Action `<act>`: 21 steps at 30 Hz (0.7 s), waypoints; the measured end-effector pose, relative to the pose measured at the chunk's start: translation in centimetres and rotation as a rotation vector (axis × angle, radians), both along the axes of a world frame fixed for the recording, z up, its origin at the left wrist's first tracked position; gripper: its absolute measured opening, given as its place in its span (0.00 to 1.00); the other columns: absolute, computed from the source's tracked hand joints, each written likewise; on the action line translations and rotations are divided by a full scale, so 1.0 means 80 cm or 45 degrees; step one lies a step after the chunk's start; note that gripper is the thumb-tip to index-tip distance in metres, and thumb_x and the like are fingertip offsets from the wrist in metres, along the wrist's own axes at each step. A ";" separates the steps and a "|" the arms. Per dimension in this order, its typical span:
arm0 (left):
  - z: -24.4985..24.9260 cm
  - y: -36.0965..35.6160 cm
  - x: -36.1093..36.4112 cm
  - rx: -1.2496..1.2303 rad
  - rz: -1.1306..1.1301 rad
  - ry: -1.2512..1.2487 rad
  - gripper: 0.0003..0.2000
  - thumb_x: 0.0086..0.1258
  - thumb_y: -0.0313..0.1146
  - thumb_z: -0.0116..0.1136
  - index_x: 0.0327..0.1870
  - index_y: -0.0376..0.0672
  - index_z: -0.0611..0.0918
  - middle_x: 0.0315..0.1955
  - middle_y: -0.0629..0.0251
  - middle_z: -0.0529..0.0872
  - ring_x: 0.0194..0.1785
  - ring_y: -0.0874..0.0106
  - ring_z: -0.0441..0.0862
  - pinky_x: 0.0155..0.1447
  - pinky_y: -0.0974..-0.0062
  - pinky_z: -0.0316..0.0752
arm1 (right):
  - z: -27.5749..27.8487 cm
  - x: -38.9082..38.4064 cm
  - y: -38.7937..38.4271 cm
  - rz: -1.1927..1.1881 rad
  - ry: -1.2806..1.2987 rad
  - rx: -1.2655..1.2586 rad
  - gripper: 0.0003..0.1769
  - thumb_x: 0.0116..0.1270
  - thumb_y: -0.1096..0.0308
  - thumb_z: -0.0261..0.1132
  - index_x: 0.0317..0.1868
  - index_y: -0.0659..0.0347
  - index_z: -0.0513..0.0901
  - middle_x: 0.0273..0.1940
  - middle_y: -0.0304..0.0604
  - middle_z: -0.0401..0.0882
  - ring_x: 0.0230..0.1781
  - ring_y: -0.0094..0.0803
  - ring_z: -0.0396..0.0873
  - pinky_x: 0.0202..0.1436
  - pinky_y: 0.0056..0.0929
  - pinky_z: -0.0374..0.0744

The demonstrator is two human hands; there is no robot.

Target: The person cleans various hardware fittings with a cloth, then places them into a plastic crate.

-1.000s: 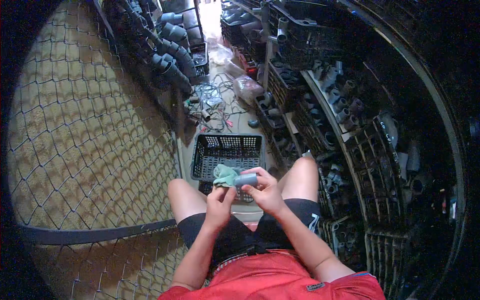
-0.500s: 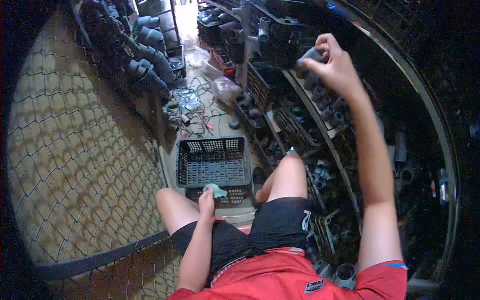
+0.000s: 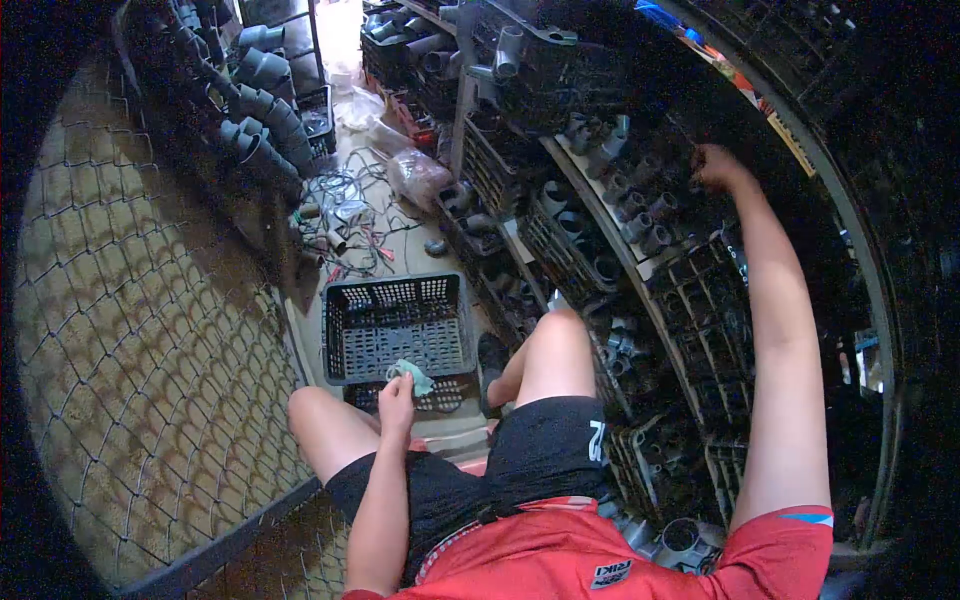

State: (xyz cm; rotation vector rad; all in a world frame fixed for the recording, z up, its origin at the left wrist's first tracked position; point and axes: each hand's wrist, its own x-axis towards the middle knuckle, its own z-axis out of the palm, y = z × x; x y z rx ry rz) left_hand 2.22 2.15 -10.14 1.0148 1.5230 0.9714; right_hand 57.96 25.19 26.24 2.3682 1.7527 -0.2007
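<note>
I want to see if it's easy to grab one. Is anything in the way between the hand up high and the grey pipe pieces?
Nothing visible is. The right hand is up beside the row of grey pipe fittings, with no other thing between. Whether it holds one is too dark to tell.

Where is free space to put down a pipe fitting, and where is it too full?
The black crate before the knees has a bare bottom. The left hand holds a green cloth at its near rim. A floor patch lies between it and the wires. Shelves around the right hand are packed with pipe fittings.
</note>
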 end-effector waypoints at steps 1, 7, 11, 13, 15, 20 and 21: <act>0.000 0.001 0.002 0.010 0.018 0.009 0.19 0.77 0.41 0.53 0.29 0.34 0.80 0.21 0.75 0.72 0.29 0.82 0.64 0.33 0.76 0.62 | -0.015 0.016 0.001 0.021 0.021 0.101 0.17 0.47 0.69 0.73 0.40 0.60 0.82 0.33 0.46 0.85 0.28 0.36 0.83 0.30 0.36 0.81; -0.020 0.008 0.008 -0.029 0.012 -0.058 0.19 0.76 0.41 0.53 0.28 0.34 0.79 0.20 0.76 0.71 0.28 0.83 0.63 0.32 0.77 0.60 | -0.043 0.061 0.022 0.149 0.028 -0.037 0.15 0.51 0.70 0.70 0.42 0.60 0.82 0.30 0.44 0.85 0.24 0.36 0.83 0.29 0.34 0.82; -0.011 0.010 0.014 0.006 0.015 -0.057 0.18 0.76 0.41 0.52 0.29 0.34 0.79 0.21 0.76 0.71 0.29 0.83 0.63 0.33 0.77 0.61 | -0.018 0.005 0.001 0.031 0.099 -0.198 0.18 0.53 0.70 0.70 0.47 0.61 0.82 0.31 0.46 0.85 0.23 0.33 0.82 0.27 0.31 0.82; -0.020 0.011 0.004 -0.038 -0.058 -0.027 0.18 0.76 0.42 0.52 0.35 0.33 0.82 0.26 0.72 0.78 0.33 0.81 0.69 0.39 0.76 0.66 | -0.048 0.053 0.021 0.020 0.155 -0.171 0.20 0.54 0.69 0.71 0.49 0.61 0.81 0.31 0.46 0.85 0.23 0.33 0.82 0.27 0.32 0.82; -0.018 0.011 0.004 -0.078 -0.129 0.002 0.19 0.76 0.43 0.52 0.41 0.32 0.84 0.32 0.68 0.84 0.37 0.78 0.75 0.45 0.75 0.71 | -0.050 0.063 0.024 0.012 0.209 -0.142 0.23 0.54 0.68 0.72 0.51 0.62 0.80 0.31 0.47 0.85 0.23 0.32 0.81 0.26 0.33 0.82; 0.014 0.007 0.007 0.009 -0.054 -0.043 0.16 0.77 0.40 0.51 0.34 0.34 0.81 0.24 0.75 0.75 0.31 0.83 0.65 0.36 0.79 0.63 | -0.018 0.003 0.003 0.036 0.086 -0.243 0.40 0.52 0.58 0.78 0.64 0.62 0.72 0.42 0.50 0.85 0.32 0.35 0.83 0.34 0.35 0.84; 0.017 0.007 0.007 0.009 -0.041 -0.040 0.16 0.77 0.40 0.51 0.34 0.34 0.81 0.24 0.75 0.75 0.31 0.83 0.65 0.36 0.79 0.63 | -0.013 0.001 -0.003 0.049 0.087 -0.244 0.40 0.52 0.58 0.78 0.64 0.62 0.72 0.42 0.50 0.85 0.32 0.35 0.83 0.34 0.35 0.84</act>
